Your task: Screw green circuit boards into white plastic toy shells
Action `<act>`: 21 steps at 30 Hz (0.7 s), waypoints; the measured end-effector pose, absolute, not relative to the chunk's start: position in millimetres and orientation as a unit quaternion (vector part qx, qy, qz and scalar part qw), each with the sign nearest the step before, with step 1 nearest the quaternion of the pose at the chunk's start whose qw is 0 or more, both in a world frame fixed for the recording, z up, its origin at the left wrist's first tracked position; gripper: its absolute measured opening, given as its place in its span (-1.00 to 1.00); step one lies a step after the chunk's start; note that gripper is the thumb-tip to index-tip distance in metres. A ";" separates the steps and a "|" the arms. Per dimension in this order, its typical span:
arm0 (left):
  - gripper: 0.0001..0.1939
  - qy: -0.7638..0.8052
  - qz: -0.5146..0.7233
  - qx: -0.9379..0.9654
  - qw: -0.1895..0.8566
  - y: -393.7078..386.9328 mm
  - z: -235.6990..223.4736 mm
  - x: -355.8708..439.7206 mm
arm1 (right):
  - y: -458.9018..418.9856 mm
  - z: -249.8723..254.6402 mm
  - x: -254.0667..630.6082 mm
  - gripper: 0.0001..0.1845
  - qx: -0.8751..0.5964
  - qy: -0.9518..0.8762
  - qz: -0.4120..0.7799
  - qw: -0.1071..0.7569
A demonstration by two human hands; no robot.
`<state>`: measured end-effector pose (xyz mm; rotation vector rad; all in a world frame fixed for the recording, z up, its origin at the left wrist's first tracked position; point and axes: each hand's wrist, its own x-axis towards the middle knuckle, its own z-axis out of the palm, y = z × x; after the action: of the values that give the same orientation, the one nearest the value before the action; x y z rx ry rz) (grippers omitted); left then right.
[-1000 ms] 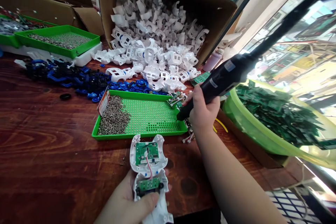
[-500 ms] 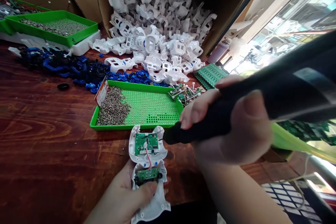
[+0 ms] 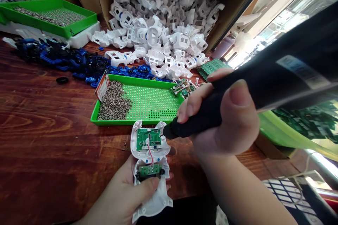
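My left hand [image 3: 126, 197] grips a white plastic shell [image 3: 150, 168] low in the middle of the view, thumb across its lower part. Two small green circuit boards sit in the shell, joined by a red wire. My right hand [image 3: 224, 119] is wrapped round a black electric screwdriver [image 3: 264, 84]. Its tip rests at the right edge of the upper circuit board [image 3: 148, 139]. Just beyond the shell lies a green perforated tray [image 3: 148, 102] with a heap of small metal screws [image 3: 114, 102] at its left end.
A tipped cardboard box [image 3: 219, 3] spills several white shells [image 3: 161, 35] onto the wooden table. Blue and black parts [image 3: 63, 63] lie at left, a second green tray [image 3: 50, 15] of screws behind them. A green basin [image 3: 290, 137] of circuit boards stands at right.
My right hand has brought the screwdriver from the green tray's right corner down to the upper circuit board in the shell. The left hand has kept its hold.
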<state>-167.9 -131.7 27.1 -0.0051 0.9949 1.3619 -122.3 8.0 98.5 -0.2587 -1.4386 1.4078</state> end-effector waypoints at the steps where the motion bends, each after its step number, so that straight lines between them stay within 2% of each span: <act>1: -0.51 0.441 0.604 -0.006 0.664 -131.9 27.3 -167.9 | 7.6 99.5 -122.5 -0.70 -0.108 -0.600 0.589 0.530; 6: -0.44 0.449 0.606 -0.023 0.656 -132.2 29.0 -167.0 | 3.2 108.3 -121.6 -0.61 -0.130 -0.601 0.575 0.540; 12: -0.57 0.464 0.602 -0.013 0.650 -133.2 28.1 -166.1 | 1.5 115.9 -120.1 -0.60 -0.174 -0.591 0.582 0.531; 21: -0.49 0.462 0.606 -0.007 0.647 -132.9 28.5 -165.8 | -1.9 119.3 -121.6 -0.53 -0.180 -0.617 0.585 0.496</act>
<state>-165.8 -132.9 28.5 -0.0165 1.0501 1.3790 -121.6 -1.9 119.3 -0.4358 -1.4941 1.4162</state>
